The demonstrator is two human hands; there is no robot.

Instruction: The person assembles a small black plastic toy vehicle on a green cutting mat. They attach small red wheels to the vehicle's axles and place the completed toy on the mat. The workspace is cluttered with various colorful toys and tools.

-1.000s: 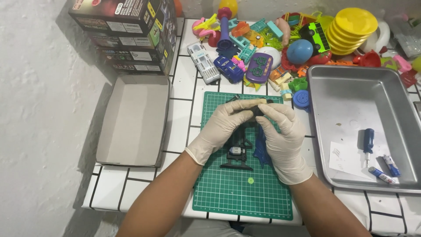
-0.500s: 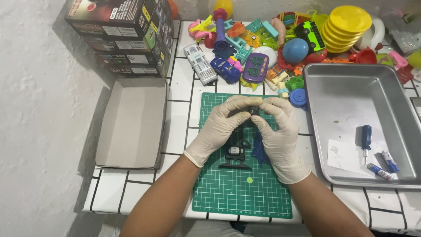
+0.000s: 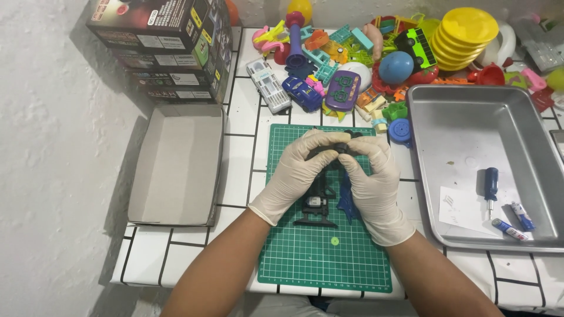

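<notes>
Latex-gloved left hand (image 3: pixel 302 167) and right hand (image 3: pixel 370 176) pinch dark toy part (image 3: pixel 343 147) together; slip risks dropping it onto black pieces (image 3: pixel 317 208) at 6 o'clock.

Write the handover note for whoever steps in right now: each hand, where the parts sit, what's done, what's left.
Left hand and right hand, both gloved, pinch one small dark part between their fingertips above the green cutting mat.
On the mat under the hands: a black chassis piece and a blue piece, apart from each other.
Metal tray on the right holds a blue screwdriver and two small tubes.
Done: the toy lies in separate pieces. Left: the pieces remain unjoined; what the held part is cannot be told.
</notes>
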